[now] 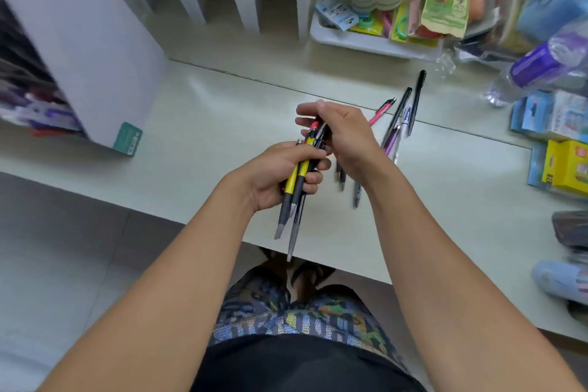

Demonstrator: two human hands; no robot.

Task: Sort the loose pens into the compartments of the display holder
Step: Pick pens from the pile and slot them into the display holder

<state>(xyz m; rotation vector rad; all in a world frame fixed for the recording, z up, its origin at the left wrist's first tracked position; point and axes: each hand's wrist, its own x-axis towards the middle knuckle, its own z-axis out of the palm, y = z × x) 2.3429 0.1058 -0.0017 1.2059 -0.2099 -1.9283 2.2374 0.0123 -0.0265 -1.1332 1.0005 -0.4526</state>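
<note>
My left hand [280,175] gripped a bundle of pens [297,188], tips toward me, my right hand [343,134] pinched their upper ends, and the display holder [38,89] stood well off to my left.

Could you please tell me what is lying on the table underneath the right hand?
Loose pens fan out past the right hand; two dark ones poke out below it. Whatever lies directly beneath is hidden.

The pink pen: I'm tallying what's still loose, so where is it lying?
In the head view, the pink pen lies on the table, just beyond the right hand, at the left edge of the loose pens.
</note>
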